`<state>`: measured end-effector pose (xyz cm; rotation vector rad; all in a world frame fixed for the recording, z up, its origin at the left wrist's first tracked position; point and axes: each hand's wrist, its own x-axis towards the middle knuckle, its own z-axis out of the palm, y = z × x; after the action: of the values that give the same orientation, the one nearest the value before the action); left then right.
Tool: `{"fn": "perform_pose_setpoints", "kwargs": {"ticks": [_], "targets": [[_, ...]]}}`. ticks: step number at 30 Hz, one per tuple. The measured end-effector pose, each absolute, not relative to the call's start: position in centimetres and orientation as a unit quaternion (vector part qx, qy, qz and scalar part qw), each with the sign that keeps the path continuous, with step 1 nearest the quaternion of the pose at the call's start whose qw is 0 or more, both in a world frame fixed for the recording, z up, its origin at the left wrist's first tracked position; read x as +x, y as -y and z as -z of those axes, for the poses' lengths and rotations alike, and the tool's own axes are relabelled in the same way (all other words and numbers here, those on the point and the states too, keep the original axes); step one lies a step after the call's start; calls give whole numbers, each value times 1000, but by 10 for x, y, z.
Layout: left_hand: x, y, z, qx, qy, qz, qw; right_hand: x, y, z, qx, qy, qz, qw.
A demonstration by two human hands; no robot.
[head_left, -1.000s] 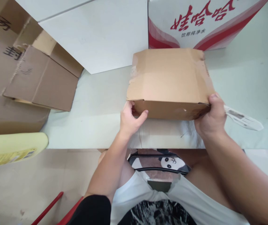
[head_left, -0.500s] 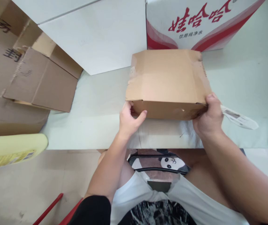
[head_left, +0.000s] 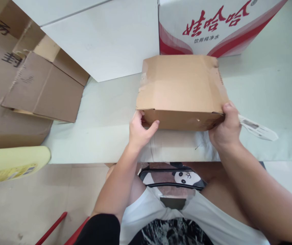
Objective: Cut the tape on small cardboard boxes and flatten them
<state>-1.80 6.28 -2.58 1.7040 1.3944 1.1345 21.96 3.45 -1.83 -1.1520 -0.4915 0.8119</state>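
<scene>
A brown cardboard box (head_left: 180, 85) sits on the pale green tabletop in front of me, its near side facing my body. At its front left corner, my left hand (head_left: 141, 131) is closed on the edge, thumb on the near face and fingers partly hidden behind the corner. My right hand (head_left: 226, 127) grips the front right corner, thumb on top and the other fingers out of sight below. Beside the right hand, a flat white pointed object (head_left: 259, 127) with a dark slot sticks out to the right; I cannot tell whether that hand holds it.
A white carton with red lettering (head_left: 212, 30) and a plain white carton (head_left: 110, 44) stand behind the box. Brown cartons (head_left: 56, 92) are at the left. A yellow-green container (head_left: 15, 163) juts in near the table's front left edge. My lap is below the edge.
The whole view has shifted very slightly. Both hands keep the same hold on the cardboard box.
</scene>
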Motion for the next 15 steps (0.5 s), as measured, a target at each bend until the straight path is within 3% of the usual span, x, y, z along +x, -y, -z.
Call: {"fn": "perform_pose_setpoints", "kwargs": {"ticks": [15], "targets": [[-18,-63,26,652,-540,-428,315,220,-34,19,-519,225,-369,737]]}}
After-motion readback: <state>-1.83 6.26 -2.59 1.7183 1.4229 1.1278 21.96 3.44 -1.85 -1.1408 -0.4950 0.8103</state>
